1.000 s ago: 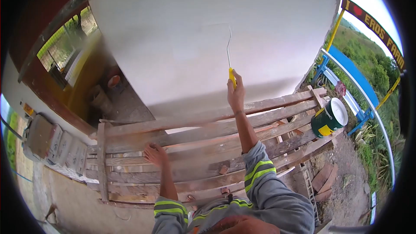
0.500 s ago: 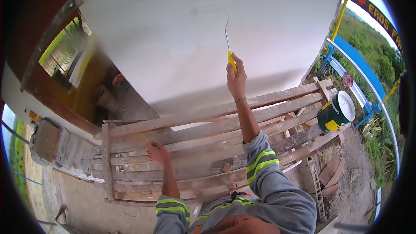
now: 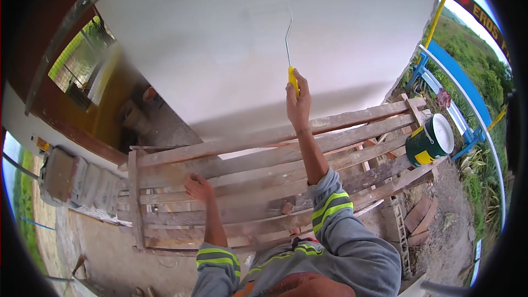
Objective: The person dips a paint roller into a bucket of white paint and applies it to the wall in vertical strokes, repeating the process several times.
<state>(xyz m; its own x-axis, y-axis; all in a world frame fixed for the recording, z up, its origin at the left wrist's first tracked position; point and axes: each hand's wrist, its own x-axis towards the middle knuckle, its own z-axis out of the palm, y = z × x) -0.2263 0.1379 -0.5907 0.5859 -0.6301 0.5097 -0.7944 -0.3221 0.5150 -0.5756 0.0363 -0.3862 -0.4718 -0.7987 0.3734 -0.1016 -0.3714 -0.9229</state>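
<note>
though roller head is faint, right grip round handle

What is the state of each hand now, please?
Left hand: open, nothing visible in it.
Right hand: closed around the yellow handle of a paint roller.

A yellow-handled paint roller with a thin, bent wire frame points up the white wall.

Slim gaps between planks, wall ahead
</note>
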